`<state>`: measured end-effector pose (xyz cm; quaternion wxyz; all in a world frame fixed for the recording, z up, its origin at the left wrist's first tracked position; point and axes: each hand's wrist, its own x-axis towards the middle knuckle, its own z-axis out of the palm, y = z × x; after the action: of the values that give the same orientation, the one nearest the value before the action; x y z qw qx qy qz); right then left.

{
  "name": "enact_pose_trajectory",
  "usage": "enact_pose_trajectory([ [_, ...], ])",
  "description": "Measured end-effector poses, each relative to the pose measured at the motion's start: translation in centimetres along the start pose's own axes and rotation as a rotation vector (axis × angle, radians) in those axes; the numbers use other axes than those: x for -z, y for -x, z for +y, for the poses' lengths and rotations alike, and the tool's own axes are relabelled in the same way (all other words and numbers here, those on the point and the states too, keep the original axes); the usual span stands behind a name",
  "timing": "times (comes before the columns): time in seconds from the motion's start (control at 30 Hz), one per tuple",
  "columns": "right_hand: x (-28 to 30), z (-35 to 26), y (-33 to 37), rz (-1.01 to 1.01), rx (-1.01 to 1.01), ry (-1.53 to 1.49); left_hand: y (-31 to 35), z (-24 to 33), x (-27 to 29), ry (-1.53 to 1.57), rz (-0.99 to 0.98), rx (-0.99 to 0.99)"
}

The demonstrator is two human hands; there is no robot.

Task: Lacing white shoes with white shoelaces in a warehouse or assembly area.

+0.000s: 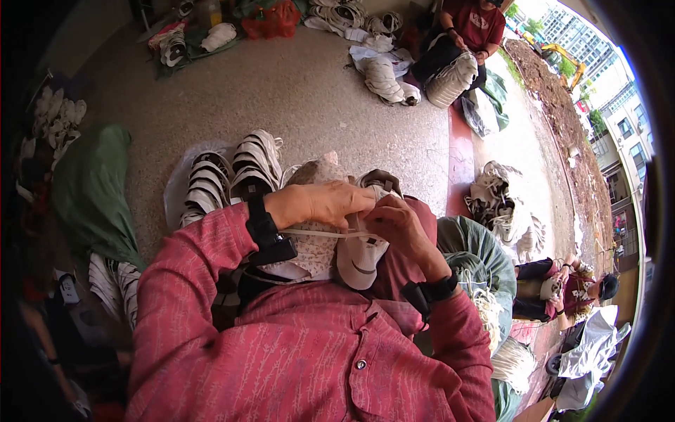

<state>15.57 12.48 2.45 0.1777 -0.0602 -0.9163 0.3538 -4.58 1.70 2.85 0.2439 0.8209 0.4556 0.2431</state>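
A white shoe upper (362,261) rests in my lap, its toe toward me. Over its top opening my two hands meet. My left hand (325,202) is closed, the thumb and fingers pinched on a shoelace at the upper. From the right, my right hand (401,224) curls its fingers over the upper's lacing area and grips it. A flat white shoelace (313,233) runs sideways beneath my left hand to the upper. The fingertips partly hide the eyelets. Patterned cloth (309,257) lies under the lace.
Nested stacks of shoe uppers (256,165) stand ahead to the left, beside a green sack (95,197). At right are a green bag (485,246), a bundle of laces (485,309) and heaped uppers (503,204). Two people (474,28) sit working, one beyond and one at right.
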Motion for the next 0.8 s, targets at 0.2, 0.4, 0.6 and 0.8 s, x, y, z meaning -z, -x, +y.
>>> enact_pose_trajectory([
  [0.2, -0.4, 0.4, -0.1, -0.072, 0.031, -0.015, 0.5, -0.5, -1.1, -0.011, 0.099, -0.059],
  [0.4, -1.1, 1.2, 0.0, -0.051, -0.046, 0.005, 1.2, -0.1, -1.7, -0.055, 0.168, -0.036],
  [0.6, -1.3, 1.8, -0.1, -0.079, -0.01, 0.024, 0.9, -0.4, -1.7, 0.018, 0.154, -0.009],
  [0.8, -1.4, 1.7, -0.1, -0.104, -0.015, 0.068, 0.7, -0.4, -1.7, 0.1, 0.135, 0.04],
])
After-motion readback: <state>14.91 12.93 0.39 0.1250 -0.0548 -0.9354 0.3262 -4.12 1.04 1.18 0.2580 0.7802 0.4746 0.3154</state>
